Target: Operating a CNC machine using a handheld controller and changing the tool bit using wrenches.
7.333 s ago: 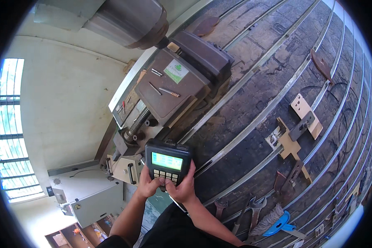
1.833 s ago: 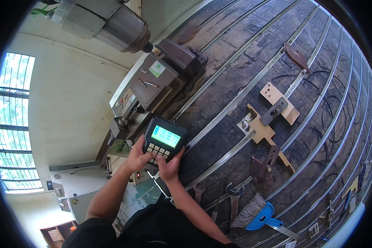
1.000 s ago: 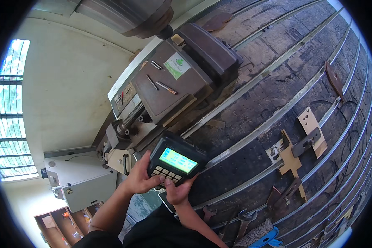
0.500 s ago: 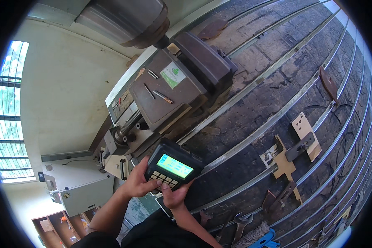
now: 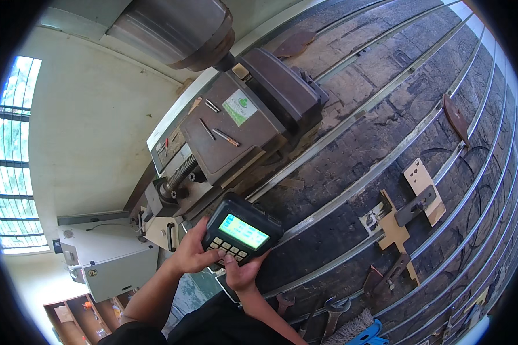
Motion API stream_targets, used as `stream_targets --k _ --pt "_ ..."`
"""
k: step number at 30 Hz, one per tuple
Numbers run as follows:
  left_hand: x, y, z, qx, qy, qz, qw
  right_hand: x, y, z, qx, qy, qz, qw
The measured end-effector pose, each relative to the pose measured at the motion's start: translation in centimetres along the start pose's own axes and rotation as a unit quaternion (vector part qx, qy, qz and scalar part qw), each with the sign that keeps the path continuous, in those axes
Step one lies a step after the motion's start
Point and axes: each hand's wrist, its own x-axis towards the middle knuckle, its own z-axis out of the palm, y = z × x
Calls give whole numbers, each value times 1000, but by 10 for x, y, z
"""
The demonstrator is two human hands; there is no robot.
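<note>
A black handheld controller [image 5: 240,229] with a lit green-yellow screen and pale keys is held over the near edge of a slotted machine bed. My left hand [image 5: 191,251] grips its left side, the thumb lying on the keys. My right hand [image 5: 243,272] closes round its lower right edge, with that thumb on the bottom row of keys. The fingers of both hands are partly hidden behind the controller. Just beyond it stands the machine's brown gantry housing [image 5: 224,155], with several small metal cutting bits [image 5: 225,137] lying on top.
Metal rails run across the dark, scarred bed [image 5: 351,167]. Clamps [image 5: 415,206] hold tan plates [image 5: 425,192] at the right. Wrenches [image 5: 335,310] and a blue-handled brush [image 5: 368,333] lie near the front. A large spindle motor [image 5: 178,34] hangs above; a grey cabinet [image 5: 121,259] stands at left.
My hands and the controller stay almost in place, both thumbs still on the keys. The view has shifted very slightly.
</note>
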Motion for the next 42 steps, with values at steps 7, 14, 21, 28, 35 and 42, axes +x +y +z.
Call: stream_targets --k 7,14,21,28,35,42 --pt "1 2 -2 26 -3 9 1000 -1 1 2 -4 3 -2 1000" --pt "0 1 0 -13 1 7 1000 -1 -3 3 -8 3 -3 1000" --pt "1 -1 -2 -3 -2 3 1000 2 -5 3 -6 -2 0 1000" --pt "2 1 -3 -18 -12 -16 1000 -2 2 -1 -13 -13 9 1000" --pt "3 3 -1 -16 -9 -1 1000 -1 2 0 -6 0 5 1000" --pt "2 -2 -5 24 -11 13 1000 1 -4 4 -18 2 -6 1000"
